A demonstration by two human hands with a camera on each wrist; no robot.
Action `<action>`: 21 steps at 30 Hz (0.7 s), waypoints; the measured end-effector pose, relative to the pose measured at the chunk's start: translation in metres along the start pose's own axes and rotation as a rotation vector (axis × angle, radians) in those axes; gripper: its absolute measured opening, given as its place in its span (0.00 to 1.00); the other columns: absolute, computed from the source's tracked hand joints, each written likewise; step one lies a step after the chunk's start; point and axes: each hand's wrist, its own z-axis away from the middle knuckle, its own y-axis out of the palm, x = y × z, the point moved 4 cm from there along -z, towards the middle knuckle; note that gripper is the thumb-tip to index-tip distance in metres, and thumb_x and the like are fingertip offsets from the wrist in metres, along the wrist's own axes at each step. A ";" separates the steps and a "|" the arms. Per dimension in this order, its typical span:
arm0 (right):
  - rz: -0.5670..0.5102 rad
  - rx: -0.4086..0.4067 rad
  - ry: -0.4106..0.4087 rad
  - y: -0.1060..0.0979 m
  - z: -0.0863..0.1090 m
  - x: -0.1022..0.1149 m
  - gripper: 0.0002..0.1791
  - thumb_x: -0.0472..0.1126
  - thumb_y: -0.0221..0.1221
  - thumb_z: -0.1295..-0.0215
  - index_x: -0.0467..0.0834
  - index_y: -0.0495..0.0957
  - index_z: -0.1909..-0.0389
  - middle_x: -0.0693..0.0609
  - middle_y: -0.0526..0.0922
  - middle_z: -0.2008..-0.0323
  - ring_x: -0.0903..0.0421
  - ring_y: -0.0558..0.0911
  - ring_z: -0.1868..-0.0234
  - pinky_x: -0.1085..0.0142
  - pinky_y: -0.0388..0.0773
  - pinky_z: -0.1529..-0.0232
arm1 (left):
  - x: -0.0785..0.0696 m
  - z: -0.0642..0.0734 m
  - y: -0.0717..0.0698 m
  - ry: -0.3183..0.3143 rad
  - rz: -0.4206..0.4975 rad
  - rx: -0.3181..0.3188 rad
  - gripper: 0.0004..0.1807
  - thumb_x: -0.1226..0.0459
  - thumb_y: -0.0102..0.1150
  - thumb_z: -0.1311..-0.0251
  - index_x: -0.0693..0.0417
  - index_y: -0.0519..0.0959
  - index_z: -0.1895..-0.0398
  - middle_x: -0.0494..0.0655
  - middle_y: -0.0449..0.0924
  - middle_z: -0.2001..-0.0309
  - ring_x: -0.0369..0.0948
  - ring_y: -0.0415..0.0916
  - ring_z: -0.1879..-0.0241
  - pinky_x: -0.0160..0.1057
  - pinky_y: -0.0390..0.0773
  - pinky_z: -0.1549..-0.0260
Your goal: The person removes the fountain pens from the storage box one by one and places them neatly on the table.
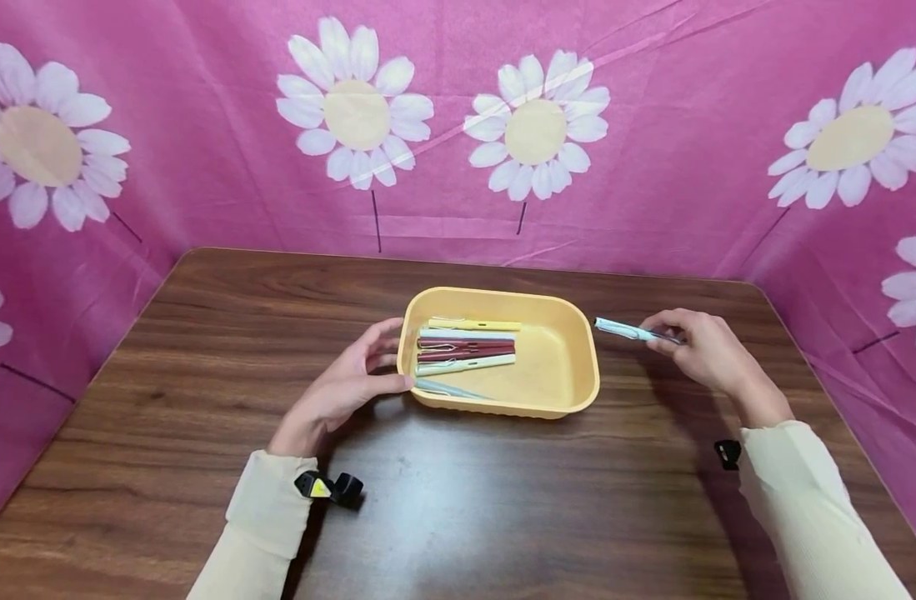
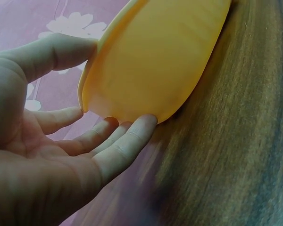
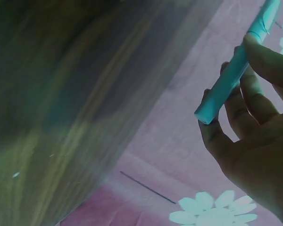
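A yellow plastic bin (image 1: 551,358) stands on the table, its left end spanned by my left hand (image 1: 345,377), thumb at the rim and fingers against the outer wall (image 2: 141,70). Inside, toward the left, lie several pens side by side: a yellow pen (image 1: 480,326), a whitish one, dark red pens (image 1: 473,344), a pale green pen (image 1: 468,364) and a grey-blue pen (image 1: 446,388) along the near wall. Just beyond the bin's right end, my right hand (image 1: 701,346) pinches a light blue pen (image 1: 623,329) between thumb and fingers; it looks teal in the right wrist view (image 3: 226,82).
The brown wood-grain table (image 1: 458,508) has its far edge against a pink cloth (image 1: 442,225) printed with white daisies. More of the cloth hangs at both sides. Black wrist devices (image 1: 330,487) sit at both cuffs.
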 end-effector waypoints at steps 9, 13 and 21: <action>0.012 0.083 0.071 0.007 0.000 -0.024 0.07 0.32 0.68 0.38 0.43 0.85 0.61 0.52 0.79 0.72 0.53 0.74 0.69 0.58 0.72 0.67 | 0.000 0.000 0.001 0.010 0.003 -0.005 0.48 0.78 0.64 0.45 0.58 0.53 0.22 0.68 0.62 0.30 0.61 0.63 0.33 0.54 0.65 0.33; 0.003 0.130 0.086 0.013 -0.002 -0.030 0.06 0.33 0.68 0.38 0.43 0.85 0.61 0.53 0.80 0.72 0.54 0.74 0.68 0.58 0.72 0.66 | 0.000 0.000 -0.001 0.005 0.005 -0.005 0.50 0.78 0.65 0.46 0.57 0.50 0.21 0.67 0.61 0.30 0.60 0.62 0.33 0.54 0.64 0.32; 0.000 0.191 0.098 0.021 -0.003 -0.035 0.05 0.33 0.66 0.37 0.42 0.84 0.60 0.54 0.78 0.73 0.54 0.74 0.69 0.58 0.71 0.66 | 0.002 0.000 -0.001 0.002 0.018 -0.001 0.49 0.77 0.65 0.46 0.55 0.53 0.21 0.67 0.61 0.29 0.60 0.63 0.33 0.55 0.63 0.31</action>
